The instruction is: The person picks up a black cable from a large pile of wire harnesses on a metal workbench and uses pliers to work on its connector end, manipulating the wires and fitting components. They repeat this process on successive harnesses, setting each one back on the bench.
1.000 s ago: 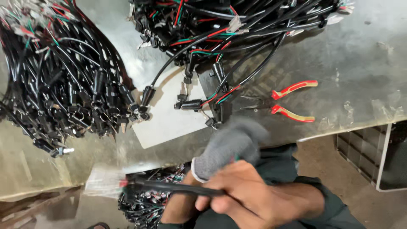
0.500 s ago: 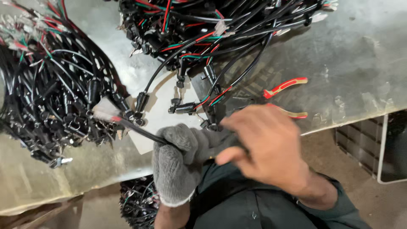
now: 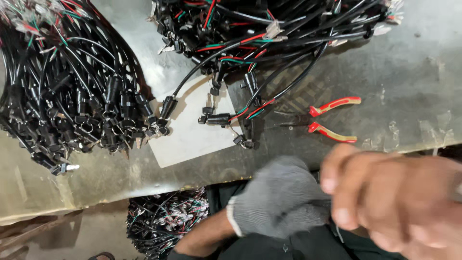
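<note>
Head view: scuffed grey metal workbench (image 3: 423,86), its front edge running across the lower frame, floor below. One white sheet (image 3: 192,135) lies flat on the bench, mid-left. Two big heaps of black cable harnesses on the bench: left heap (image 3: 62,86) with black connectors fanned toward the sheet, top heap (image 3: 269,33) with red and green wires showing, several connector ends trailing onto the sheet. A third bundle of harnesses (image 3: 168,221) sits lower down, below the bench edge, on the floor side. One pair of red-handled pliers (image 3: 327,120) lies on the bench right of the sheet, handles spread, touched by no hand.

Two hands, both below the bench edge, close to the body. Left hand (image 3: 284,197) wears one grey knit glove, fingers curled in; what it holds, if anything, is hidden. Right hand (image 3: 399,202) is bare, motion-blurred, just right of the glove and overlapping it; fingers bent, grip cannot be told. Pliers are the nearest bench item to both hands.
</note>
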A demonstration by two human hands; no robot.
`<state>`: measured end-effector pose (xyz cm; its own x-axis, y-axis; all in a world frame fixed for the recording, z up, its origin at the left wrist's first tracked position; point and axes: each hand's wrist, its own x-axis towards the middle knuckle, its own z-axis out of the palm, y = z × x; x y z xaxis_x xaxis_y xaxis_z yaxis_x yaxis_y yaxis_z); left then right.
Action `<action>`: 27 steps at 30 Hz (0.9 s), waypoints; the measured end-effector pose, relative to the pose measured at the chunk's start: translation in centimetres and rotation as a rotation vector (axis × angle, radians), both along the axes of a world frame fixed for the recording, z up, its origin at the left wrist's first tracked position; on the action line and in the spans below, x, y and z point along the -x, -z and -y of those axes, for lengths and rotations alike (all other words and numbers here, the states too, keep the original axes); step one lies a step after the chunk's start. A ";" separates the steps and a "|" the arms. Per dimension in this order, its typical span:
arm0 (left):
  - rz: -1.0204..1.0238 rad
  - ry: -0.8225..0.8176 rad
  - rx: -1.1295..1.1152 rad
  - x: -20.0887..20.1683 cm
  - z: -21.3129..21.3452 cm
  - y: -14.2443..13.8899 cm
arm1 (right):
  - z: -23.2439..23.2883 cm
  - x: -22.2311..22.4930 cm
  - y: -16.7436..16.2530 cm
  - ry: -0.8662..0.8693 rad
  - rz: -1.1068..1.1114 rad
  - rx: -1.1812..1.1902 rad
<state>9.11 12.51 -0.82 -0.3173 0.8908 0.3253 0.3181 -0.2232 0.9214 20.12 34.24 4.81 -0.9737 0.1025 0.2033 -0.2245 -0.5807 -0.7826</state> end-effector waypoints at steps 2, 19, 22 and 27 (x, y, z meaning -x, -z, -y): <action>-0.109 -0.049 -0.016 1.9 0.6 0.8 | 0.8 1.8 -0.5 0.128 -0.045 -0.071; 0.682 -0.550 -0.110 1.7 1.8 2.8 | 6.3 5.2 9.1 0.151 0.290 -1.206; 0.577 -0.473 -0.028 1.8 2.7 2.6 | 5.8 5.4 8.3 0.117 0.201 -0.861; 0.418 -0.589 0.309 2.8 3.9 1.9 | 5.0 4.8 9.7 0.118 0.097 -1.025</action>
<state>6.32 8.64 -2.75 -0.8071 0.5681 -0.1605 -0.0828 0.1603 0.9836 15.30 29.23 -4.88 -0.9857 0.0202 0.1675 -0.1459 0.3960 -0.9066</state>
